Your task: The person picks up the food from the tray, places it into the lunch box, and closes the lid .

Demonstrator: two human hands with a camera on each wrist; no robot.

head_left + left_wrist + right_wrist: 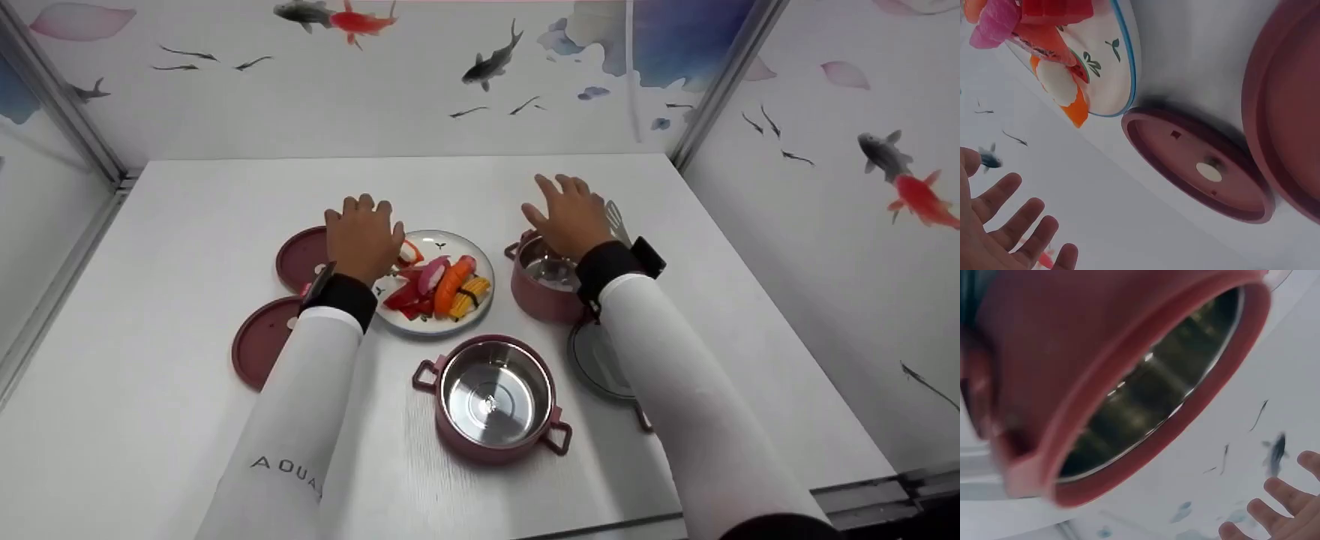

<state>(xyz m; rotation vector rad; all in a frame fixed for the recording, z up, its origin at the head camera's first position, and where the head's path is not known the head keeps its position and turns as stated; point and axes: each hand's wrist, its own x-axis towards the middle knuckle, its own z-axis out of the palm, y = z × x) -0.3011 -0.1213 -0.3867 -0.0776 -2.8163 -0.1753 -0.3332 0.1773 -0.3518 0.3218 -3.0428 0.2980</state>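
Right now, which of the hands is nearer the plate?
Left. The left hand hovers by the left edge of the plate; the right hand is by the far pot, to the plate's right.

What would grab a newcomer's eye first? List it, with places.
The colourful food pieces on the white plate, near the middle of the table, likely draw the eye first. Next comes the shiny-lined pot nearest the person. Then the spread-fingered left hand by the plate and right hand by the farther pot.
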